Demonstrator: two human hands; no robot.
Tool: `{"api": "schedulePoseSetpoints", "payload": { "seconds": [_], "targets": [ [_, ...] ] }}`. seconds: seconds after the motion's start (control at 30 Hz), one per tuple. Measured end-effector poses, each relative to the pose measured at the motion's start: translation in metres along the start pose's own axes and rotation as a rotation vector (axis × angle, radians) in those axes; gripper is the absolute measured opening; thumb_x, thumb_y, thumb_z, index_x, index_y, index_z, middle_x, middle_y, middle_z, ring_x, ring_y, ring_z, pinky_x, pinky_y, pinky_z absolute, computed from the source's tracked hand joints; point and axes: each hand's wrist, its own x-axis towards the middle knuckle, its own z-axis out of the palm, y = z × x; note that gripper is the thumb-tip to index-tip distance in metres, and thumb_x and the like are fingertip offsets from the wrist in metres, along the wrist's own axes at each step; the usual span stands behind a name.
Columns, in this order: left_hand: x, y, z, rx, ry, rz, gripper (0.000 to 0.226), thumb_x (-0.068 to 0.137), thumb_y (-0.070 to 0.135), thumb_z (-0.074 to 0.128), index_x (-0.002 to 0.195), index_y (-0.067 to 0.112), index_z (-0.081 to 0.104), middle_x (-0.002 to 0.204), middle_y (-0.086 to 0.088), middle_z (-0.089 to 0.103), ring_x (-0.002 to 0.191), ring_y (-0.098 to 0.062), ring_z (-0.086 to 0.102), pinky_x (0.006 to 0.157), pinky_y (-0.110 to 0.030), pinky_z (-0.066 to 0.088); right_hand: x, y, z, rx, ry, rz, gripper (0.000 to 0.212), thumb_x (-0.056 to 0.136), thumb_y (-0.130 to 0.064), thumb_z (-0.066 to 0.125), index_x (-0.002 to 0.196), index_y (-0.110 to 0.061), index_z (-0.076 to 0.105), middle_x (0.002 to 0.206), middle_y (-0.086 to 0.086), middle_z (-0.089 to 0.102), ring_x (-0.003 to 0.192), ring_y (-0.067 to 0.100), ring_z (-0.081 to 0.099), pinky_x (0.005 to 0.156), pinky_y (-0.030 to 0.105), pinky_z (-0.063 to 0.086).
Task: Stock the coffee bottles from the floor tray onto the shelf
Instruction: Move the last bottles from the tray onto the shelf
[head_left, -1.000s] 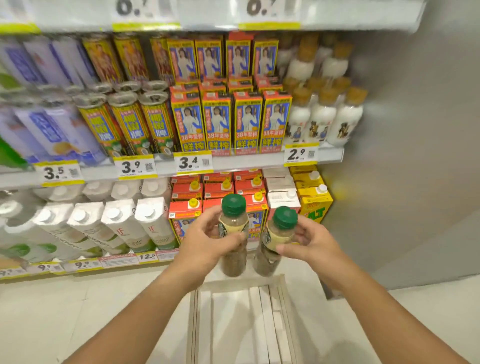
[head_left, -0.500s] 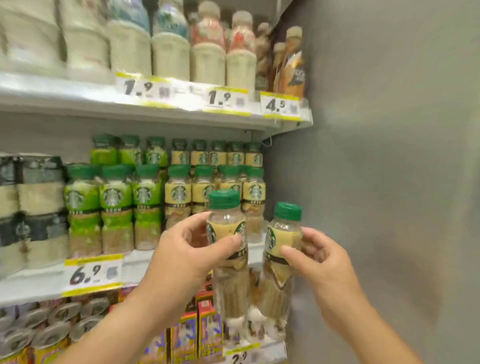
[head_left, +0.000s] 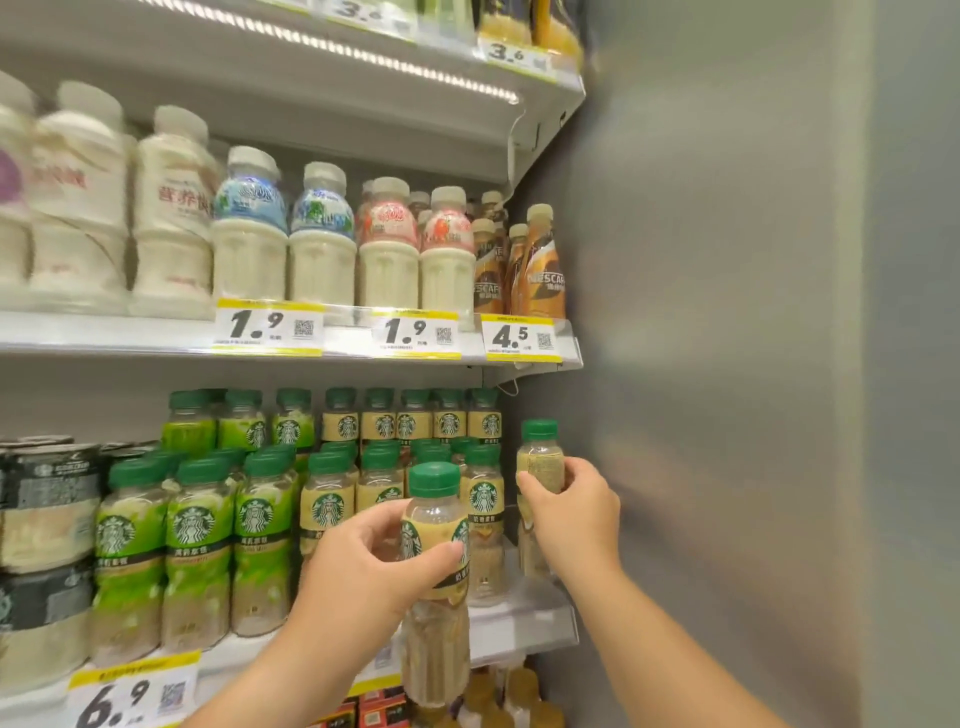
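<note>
My left hand (head_left: 363, 566) grips a green-capped coffee bottle with a beige label (head_left: 435, 525), held upright in front of the shelf edge. My right hand (head_left: 569, 512) grips a second coffee bottle (head_left: 540, 460) of the same kind at the far right end of the shelf (head_left: 524, 616), beside the grey side wall; whether its base touches the shelf is hidden by the hand. Rows of matching beige-label bottles (head_left: 483, 499) stand just left of it. The floor tray is out of view.
Green-label bottles (head_left: 195, 540) and dark cans (head_left: 49, 519) fill the left of the same shelf. White milk bottles (head_left: 322, 234) and brown coffee bottles (head_left: 543, 270) stand on the shelf above. A grey wall panel (head_left: 727, 364) bounds the right side.
The view has risen from the floor tray and lower shelves to the coffee shelf. Both hands lifted their bottles, and my right hand moved forward to the shelf's right end.
</note>
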Motion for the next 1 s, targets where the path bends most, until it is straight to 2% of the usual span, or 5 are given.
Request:
{"api": "schedulePoseSetpoints", "payload": {
  "seconds": [0.23, 0.43, 0.57, 0.8, 1.0],
  "targets": [
    [-0.004, -0.016, 0.004, 0.049, -0.031, -0.024, 0.041, 0.072, 0.013, 0.087, 0.058, 0.043, 0.062, 0.055, 0.041, 0.061, 0.057, 0.012, 0.061, 0.054, -0.008, 0.043, 0.009, 0.039, 0.034, -0.030, 0.036, 0.126, 0.019, 0.083, -0.032, 0.075, 0.094, -0.023, 0.063, 0.097, 0.000, 0.068, 0.086, 0.018, 0.064, 0.076, 0.036, 0.055],
    [-0.005, -0.020, 0.013, 0.065, -0.042, -0.015, 0.048, 0.072, 0.018, 0.087, 0.073, 0.063, 0.069, 0.083, 0.023, 0.077, 0.084, -0.017, 0.072, 0.078, -0.026, 0.058, 0.007, 0.045, 0.034, -0.120, 0.004, 0.133, 0.041, 0.083, -0.043, 0.071, 0.118, -0.024, 0.057, 0.108, -0.002, 0.067, 0.096, 0.021, 0.064, 0.081, 0.039, 0.056],
    [-0.009, -0.018, 0.015, 0.037, -0.055, -0.028, 0.042, 0.070, 0.013, 0.087, 0.061, 0.051, 0.074, 0.074, 0.025, 0.075, 0.071, 0.006, 0.070, 0.066, -0.016, 0.049, -0.002, 0.059, 0.028, -0.162, -0.100, 0.190, 0.061, 0.084, -0.040, 0.069, 0.136, -0.018, 0.045, 0.124, 0.003, 0.064, 0.111, 0.025, 0.061, 0.087, 0.036, 0.054],
    [-0.015, -0.026, 0.015, 0.049, -0.065, -0.071, 0.035, 0.069, 0.008, 0.087, 0.063, 0.039, 0.071, 0.072, 0.022, 0.076, 0.066, 0.000, 0.070, 0.063, -0.017, 0.047, -0.010, 0.079, 0.022, -0.319, -0.227, 0.226, 0.027, 0.087, -0.024, 0.065, 0.112, -0.016, 0.058, 0.114, 0.004, 0.067, 0.101, 0.025, 0.064, 0.080, 0.033, 0.054],
    [-0.013, -0.031, 0.013, 0.052, -0.083, -0.110, 0.027, 0.070, 0.007, 0.086, 0.073, 0.033, 0.079, 0.077, 0.016, 0.079, 0.072, -0.002, 0.073, 0.063, -0.013, 0.052, 0.002, 0.078, 0.033, -0.342, -0.229, 0.213, 0.027, 0.086, -0.025, 0.073, 0.105, -0.013, 0.058, 0.110, 0.006, 0.067, 0.098, 0.025, 0.065, 0.077, 0.033, 0.054]
  ]
}}
